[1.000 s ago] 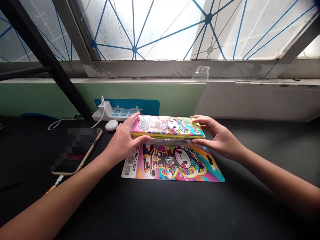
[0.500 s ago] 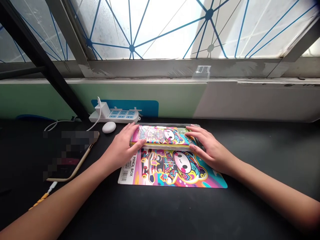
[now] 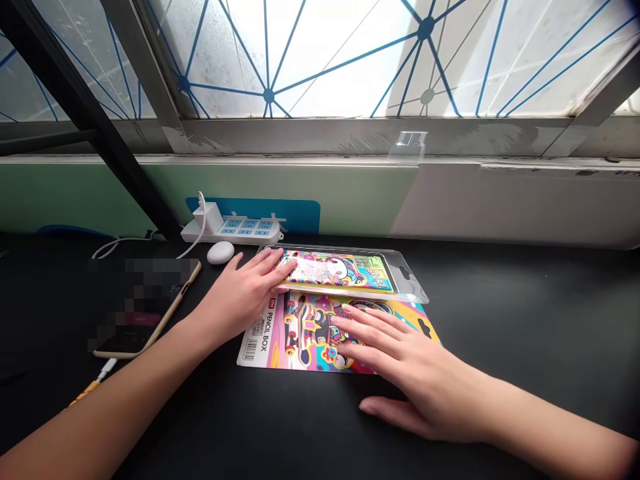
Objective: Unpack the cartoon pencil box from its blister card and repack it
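Note:
A colourful pencil box [image 3: 345, 273] in a clear plastic blister shell [image 3: 413, 288] lies on the black desk. In front of it, partly beneath the shell, is a printed backing card [image 3: 280, 333] marked "PENCIL BOX". My left hand [image 3: 247, 293] rests on the left end of the pencil box, fingers stretched over its top. Over the right part of the card spreads my right hand [image 3: 415, 363], its fingers apart and its thumb above the desk. It hides much of the card's picture; whether the fingertips touch the card I cannot tell.
At the left lies a phone [image 3: 145, 320] with a cable plugged in. Behind it are a small white oval case [image 3: 220, 253] and a white power strip [image 3: 240, 230] with a charger. A black slanted bar [image 3: 100, 140] crosses the window at the left.
My right hand has left the right end of the pencil box and moved toward me over the card. My left hand has slid slightly further onto the pencil box. The view has shifted slightly.

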